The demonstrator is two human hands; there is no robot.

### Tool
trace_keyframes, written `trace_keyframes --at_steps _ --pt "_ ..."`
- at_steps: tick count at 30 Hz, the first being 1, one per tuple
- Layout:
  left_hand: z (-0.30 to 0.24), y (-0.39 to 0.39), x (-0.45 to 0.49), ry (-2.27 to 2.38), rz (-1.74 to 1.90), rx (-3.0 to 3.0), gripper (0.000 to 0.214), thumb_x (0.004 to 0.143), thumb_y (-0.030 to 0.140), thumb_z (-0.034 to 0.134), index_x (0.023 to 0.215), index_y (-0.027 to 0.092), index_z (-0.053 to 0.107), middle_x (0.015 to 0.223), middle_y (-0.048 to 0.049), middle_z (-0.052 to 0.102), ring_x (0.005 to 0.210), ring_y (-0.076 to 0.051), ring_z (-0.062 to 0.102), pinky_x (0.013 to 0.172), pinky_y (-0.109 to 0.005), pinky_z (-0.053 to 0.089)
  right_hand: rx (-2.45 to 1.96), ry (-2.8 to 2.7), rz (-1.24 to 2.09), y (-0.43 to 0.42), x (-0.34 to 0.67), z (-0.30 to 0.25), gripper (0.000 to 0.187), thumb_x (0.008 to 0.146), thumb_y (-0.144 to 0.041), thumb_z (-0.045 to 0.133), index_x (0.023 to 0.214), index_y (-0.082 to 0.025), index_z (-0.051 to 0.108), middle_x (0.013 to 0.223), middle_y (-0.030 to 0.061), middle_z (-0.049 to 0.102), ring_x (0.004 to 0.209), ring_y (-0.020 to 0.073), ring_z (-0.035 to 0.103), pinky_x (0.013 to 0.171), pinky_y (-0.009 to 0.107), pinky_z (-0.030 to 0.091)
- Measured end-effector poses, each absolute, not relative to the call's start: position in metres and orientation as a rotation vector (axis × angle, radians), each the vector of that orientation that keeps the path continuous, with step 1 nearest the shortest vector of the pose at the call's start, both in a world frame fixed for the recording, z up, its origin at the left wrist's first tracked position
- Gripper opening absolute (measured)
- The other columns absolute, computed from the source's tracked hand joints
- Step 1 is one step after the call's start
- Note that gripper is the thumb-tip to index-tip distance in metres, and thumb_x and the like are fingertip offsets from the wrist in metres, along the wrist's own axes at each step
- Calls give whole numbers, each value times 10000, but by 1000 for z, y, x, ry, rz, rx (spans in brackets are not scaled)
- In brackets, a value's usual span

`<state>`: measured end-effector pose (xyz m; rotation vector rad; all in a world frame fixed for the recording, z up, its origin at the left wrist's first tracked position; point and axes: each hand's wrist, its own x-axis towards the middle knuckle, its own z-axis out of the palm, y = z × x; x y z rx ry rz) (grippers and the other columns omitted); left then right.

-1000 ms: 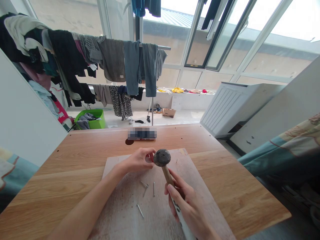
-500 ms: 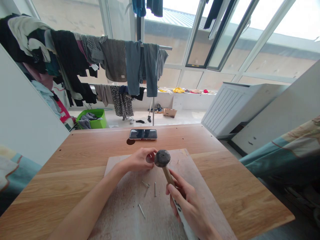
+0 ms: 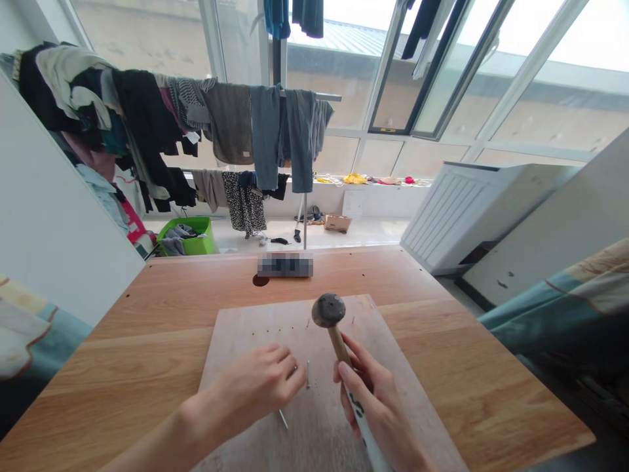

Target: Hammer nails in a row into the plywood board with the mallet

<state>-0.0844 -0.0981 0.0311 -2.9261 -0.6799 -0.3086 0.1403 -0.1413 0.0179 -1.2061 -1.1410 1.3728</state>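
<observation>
My right hand (image 3: 376, 406) is wrapped round the wooden handle of a hammer (image 3: 330, 311), whose round dark head stands up over the far part of a plywood board (image 3: 246, 331). My left hand (image 3: 258, 387) lies low on the board with its fingers curled over loose nails (image 3: 307, 373). Whether the fingers grip a nail is hidden. Another nail (image 3: 283, 419) pokes out beneath the left hand. Small nail holes dot the far part of the board.
The board rests on a wooden table (image 3: 147, 328). A phone (image 3: 285, 265) lies at the table's far edge beside a round hole (image 3: 260, 280). Behind stand a laundry rack with clothes (image 3: 221, 124), a green basket (image 3: 189, 236), white panels (image 3: 462, 210) and windows.
My left hand has pulled back from beside the hammer head toward me, down onto the loose nails. The hammer stays about where it was. The view has shifted slightly.
</observation>
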Motion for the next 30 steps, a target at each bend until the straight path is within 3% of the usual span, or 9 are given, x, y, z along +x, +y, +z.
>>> trace_keyframes --at_steps 4,8,11,20,25,30 --pt "27 -81 -85 -802 -378 -3016 154 897 38 573 958 166 630 812 -42 678 742 -200 654 672 -291 518 -1188 -1151 1388 -142 139 19 662 896 -570 639 1430 -193 533 777 -22 578 366 46 461 310 177 394" --pt "17 -54 -83 -1392 -1203 -3072 186 915 118 570 1052 189 672 956 -40 738 828 -160 698 767 -275 562 -1183 -1140 1416 -140 137 37 646 902 -551 630 1433 -194 540 764 -27 566 362 48 451 291 175 384" --pt "4 -44 -80 -1646 -1517 -3044 133 898 172 591 967 181 704 933 -37 752 823 -161 703 784 -292 578 -1183 -1196 1422 -132 134 51 596 917 -500 624 1428 -201 553 766 -27 565 373 46 451 298 172 395" --pt "-2 -47 -78 -1692 -1600 -3012 97 872 138 575 891 173 663 889 -34 717 791 -147 681 739 -259 560 -1094 -1174 1394 -117 122 28 596 913 -518 636 1414 -208 546 768 -40 543 366 36 445 297 165 401" --pt "-3 -46 -79 -1761 -1443 -3026 84 859 129 587 867 177 655 815 -5 688 705 -123 621 673 -229 507 -1112 -1170 1410 -124 125 26 606 922 -512 624 1437 -207 528 778 -32 551 373 39 454 296 163 394" --pt "1 -48 -77 -1818 -1458 -2964 184 851 111 579 989 191 671 852 1 699 697 -118 614 683 -232 496 -1124 -1218 1409 -127 123 26 579 931 -497 615 1437 -224 546 754 -37 540 378 48 462 301 171 404"
